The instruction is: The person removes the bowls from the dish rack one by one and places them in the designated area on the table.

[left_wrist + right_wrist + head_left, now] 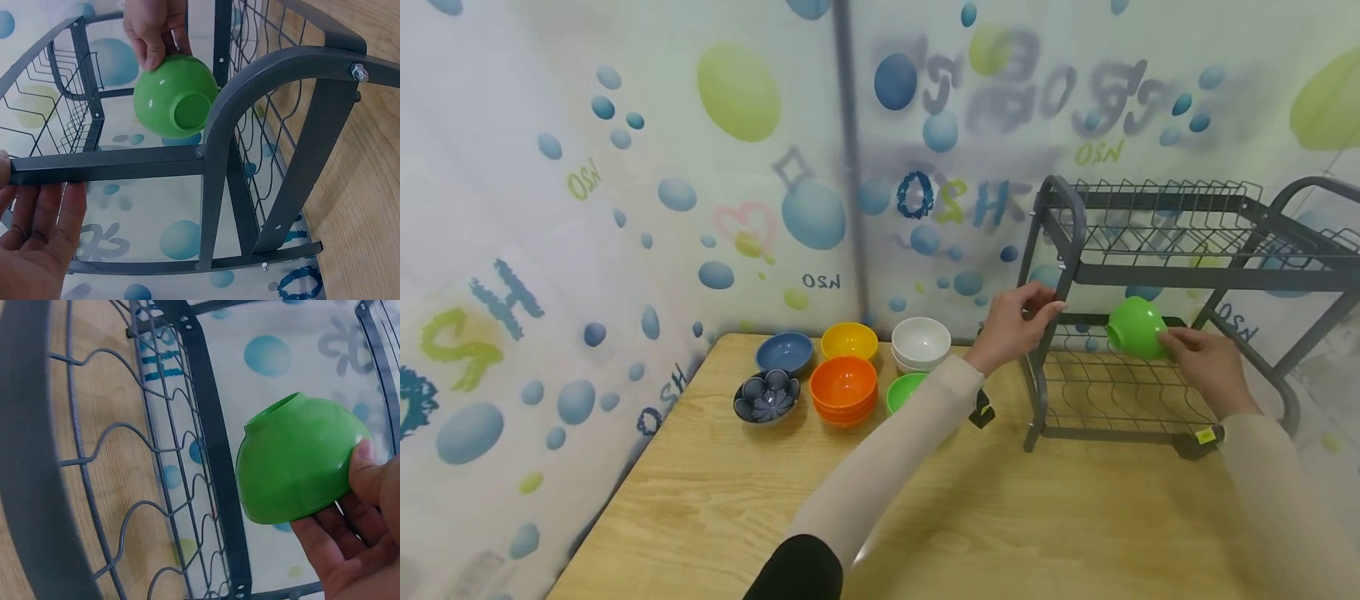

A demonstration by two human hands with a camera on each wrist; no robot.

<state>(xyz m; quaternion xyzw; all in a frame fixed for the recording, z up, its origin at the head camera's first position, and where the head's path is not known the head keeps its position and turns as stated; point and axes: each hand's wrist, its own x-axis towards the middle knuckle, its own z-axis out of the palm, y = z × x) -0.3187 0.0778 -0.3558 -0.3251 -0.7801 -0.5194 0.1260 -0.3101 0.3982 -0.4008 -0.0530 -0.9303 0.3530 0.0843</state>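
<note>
A green bowl (pixel 1138 328) is tilted on its side, pinched at the rim by my right hand (pixel 1212 371). It hangs above the lower wire shelf of a grey two-tier dish rack (pixel 1206 276), apart from the wires. In the right wrist view, the thumb lies on the outside of the bowl (pixel 300 462) and the other fingers are partly behind its rim. My left hand (pixel 1011 327) holds the rack's left upright. In the left wrist view, the fingers (pixel 39 215) bend round one side of a flat bar and the thumb touches the other.
Left of the rack stand a white bowl stack (pixel 921 343), another green bowl (pixel 904 390) partly behind my left sleeve, an orange stack (pixel 844 385), a yellow bowl (pixel 850 341), a blue bowl (pixel 785 352) and a dark patterned bowl (pixel 767 397). A patterned curtain (pixel 790 108) hangs behind the wooden table (pixel 700 500).
</note>
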